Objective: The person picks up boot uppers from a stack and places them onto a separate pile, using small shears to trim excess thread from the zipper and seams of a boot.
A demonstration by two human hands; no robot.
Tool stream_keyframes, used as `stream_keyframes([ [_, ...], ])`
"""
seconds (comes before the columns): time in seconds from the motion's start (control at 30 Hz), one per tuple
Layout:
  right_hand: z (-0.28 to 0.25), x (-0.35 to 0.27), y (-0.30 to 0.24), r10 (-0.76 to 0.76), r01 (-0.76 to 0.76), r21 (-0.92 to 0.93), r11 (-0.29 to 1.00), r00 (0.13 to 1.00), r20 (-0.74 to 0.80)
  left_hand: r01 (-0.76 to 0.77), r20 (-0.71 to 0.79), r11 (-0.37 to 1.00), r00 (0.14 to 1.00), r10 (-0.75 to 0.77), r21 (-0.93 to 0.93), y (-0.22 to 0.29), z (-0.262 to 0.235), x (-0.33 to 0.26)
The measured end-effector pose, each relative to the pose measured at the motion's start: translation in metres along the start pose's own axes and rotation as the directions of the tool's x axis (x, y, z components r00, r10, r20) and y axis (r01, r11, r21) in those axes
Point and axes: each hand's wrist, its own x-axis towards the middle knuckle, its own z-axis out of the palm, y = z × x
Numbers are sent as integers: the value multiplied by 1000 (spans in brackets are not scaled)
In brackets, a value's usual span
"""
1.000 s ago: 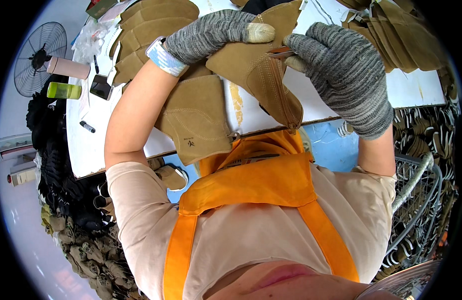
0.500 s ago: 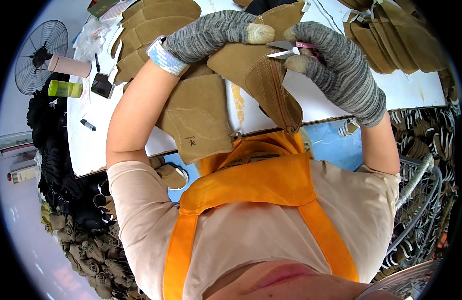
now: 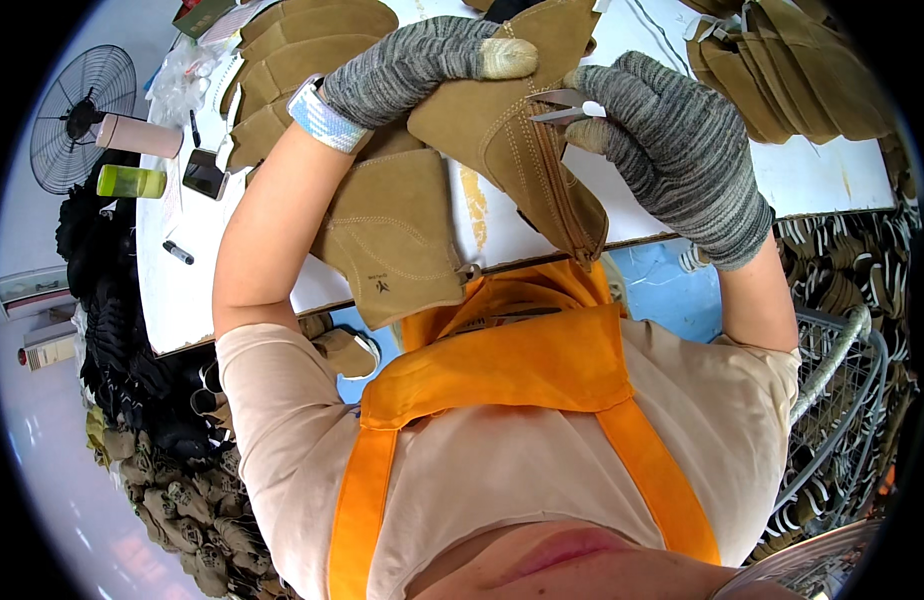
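A grey knitted glove with pale fingertips covers my left hand [image 3: 422, 65], which is closed on the upper part of a brown suede boot upper [image 3: 462, 118]. Stitched seams and a zipper [image 3: 554, 185] run down this piece, whose lower end hangs at the table edge. In my right hand [image 3: 677, 155], gloved the same way, is a pair of thread snips [image 3: 560, 98]. The blades are spread and point left, over the stitching beside the zipper; the fingers hide the handles. Next to the held piece, a second boot upper [image 3: 394, 235] lies at the front edge.
Stacked brown uppers [image 3: 307, 35] lie at the far left, and more [image 3: 792, 75] at the far right. A phone [image 3: 204, 174], a marker [image 3: 178, 252], a pink tumbler [image 3: 140, 135] and a green cup [image 3: 132, 181] are along the left side, near a fan [image 3: 80, 118]. A wire cart [image 3: 832, 400] stands right.
My right hand has turned, its back now facing up and hiding the pink handles. The snips have shifted slightly left and down. The held upper and my left hand have moved a little left.
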Motion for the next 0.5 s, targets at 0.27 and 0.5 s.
stream_keyframes([
  [0.27, -9, 4, -2, -57, 73, -231, 970, 996, 73, 10, 3, 997, 1000, -10, 75, -2, -2, 3],
  [0.5, -6, 3, 2, -35, 49, -235, 971, 998, 61, -16, 11, 997, 1000, 15, 72, -8, -9, 4],
])
